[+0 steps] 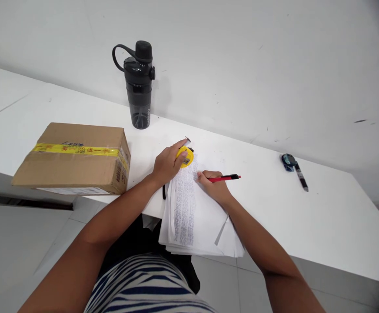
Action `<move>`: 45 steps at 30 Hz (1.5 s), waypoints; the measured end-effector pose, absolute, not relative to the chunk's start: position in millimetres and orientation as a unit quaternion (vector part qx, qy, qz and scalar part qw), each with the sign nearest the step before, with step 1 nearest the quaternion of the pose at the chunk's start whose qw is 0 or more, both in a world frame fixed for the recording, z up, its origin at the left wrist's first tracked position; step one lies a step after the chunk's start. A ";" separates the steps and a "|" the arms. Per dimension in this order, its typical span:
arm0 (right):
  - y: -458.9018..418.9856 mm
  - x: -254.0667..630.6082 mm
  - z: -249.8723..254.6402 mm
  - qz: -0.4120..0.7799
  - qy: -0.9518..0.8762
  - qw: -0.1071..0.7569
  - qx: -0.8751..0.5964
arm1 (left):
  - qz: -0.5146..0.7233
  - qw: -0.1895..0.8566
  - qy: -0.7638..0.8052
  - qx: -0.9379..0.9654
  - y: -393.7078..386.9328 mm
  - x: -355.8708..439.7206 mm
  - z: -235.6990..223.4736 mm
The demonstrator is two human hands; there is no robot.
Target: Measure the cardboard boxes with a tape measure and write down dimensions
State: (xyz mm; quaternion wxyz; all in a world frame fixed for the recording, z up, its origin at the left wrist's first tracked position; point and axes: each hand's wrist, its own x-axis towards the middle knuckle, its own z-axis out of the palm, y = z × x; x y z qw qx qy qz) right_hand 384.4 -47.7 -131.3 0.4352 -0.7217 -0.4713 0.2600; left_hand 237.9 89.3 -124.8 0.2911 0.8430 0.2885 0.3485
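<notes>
My left hand is closed around a yellow tape measure at the top of a stack of paper. A short end of metal blade pokes out beyond my fingers. My right hand grips a red and black pen and rests on the same paper, just right of dense columns of small blue writing. The pen's tip is hidden by my fingers. The lower sheets hang over the table's front edge, and one corner at the right is folded.
A taped cardboard box stands left of my left forearm. Behind it, a dark water bottle is upright near the wall. A small dark blue object and a marker lie on the white table at the right.
</notes>
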 end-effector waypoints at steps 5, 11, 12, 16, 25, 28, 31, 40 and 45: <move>-48.0 384.5 -132.0 0.253 -0.469 0.439 -0.723 | 0.343 0.296 0.300 0.839 88.8 237.7 -124.5; -47.6 384.4 -130.8 0.252 -0.466 0.435 -0.728 | 0.345 0.296 0.300 0.839 89.2 238.4 -125.6; -47.4 384.4 -130.8 0.255 -0.468 0.434 -0.727 | 0.345 0.295 0.302 0.838 89.4 238.6 -126.3; -47.5 384.4 -131.5 0.252 -0.471 0.434 -0.725 | 0.351 0.291 0.308 0.835 89.9 239.5 -129.2; -48.2 386.4 -134.5 0.229 -0.465 0.439 -0.734 | 0.359 0.285 0.298 0.837 90.8 239.8 -131.1; -48.1 386.9 -135.2 0.232 -0.469 0.436 -0.732 | 0.361 0.284 0.297 0.837 90.2 240.2 -130.7; -48.2 388.1 -136.3 0.243 -0.478 0.430 -0.726 | 0.360 0.286 0.296 0.837 89.7 240.2 -130.4; -47.7 388.2 -136.5 0.219 -0.484 0.415 -0.738 | 0.346 0.285 0.298 0.842 90.2 240.0 -129.8; -53.9 398.2 -124.8 0.135 -0.446 0.418 -0.780 | 0.335 0.295 0.301 0.842 89.5 239.8 -127.5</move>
